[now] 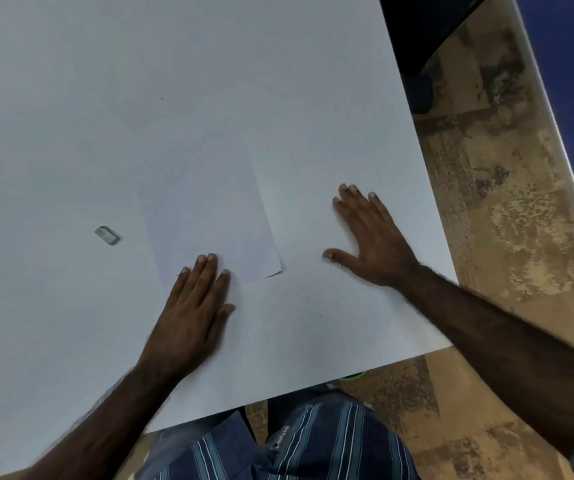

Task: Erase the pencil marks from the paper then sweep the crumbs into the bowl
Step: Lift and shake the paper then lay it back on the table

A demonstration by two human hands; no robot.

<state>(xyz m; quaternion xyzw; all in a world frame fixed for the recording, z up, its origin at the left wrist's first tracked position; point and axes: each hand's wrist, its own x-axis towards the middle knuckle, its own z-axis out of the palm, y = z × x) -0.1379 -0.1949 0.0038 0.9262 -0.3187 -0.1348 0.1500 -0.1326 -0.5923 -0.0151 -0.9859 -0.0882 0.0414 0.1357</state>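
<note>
Flatly, left hand (192,306) outspread on the paper's (209,209) near edge, right hand (372,237) splayed, empty, beside the paper, eraser (107,235) opposite.

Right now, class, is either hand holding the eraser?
No: the eraser lies alone on the table, while the left hand and right hand rest flat with straight fingers.

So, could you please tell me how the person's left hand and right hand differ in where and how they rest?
The left hand rests with its fingers together on the near edge of the white paper sheet; the right hand lies on the bare white table, clear of the sheet. The right hand's fingers are spread, thumb wide. The small grey eraser lies nearer the left hand. Both are flat, palm down, holding nothing.
</note>
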